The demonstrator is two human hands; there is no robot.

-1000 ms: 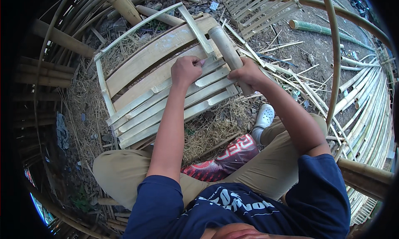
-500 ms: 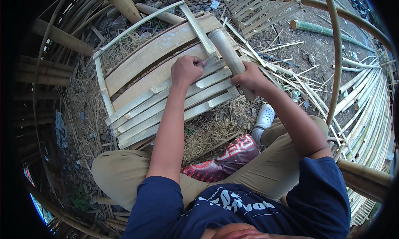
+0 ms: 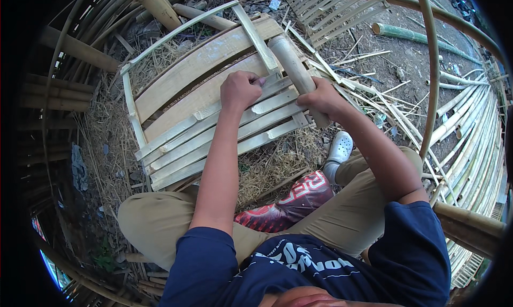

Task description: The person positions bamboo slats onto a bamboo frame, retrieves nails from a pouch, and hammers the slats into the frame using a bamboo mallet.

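My right hand grips a short, thick bamboo length by its lower part, and its far end reaches up over the frame's right side. Thumb and fingers of my left hand are pressed together over the top slat by that end; what they pinch, if anything, is hidden. Before me lies a frame of split bamboo, with several pale slats side by side across its near part. Two wide boards lie under it.
A second slatted bamboo panel lies at the far right. Long bamboo strips are heaped on the right, beside a green bamboo pole. A curved bamboo pole rises near my right arm. Dry straw covers ground near my legs.
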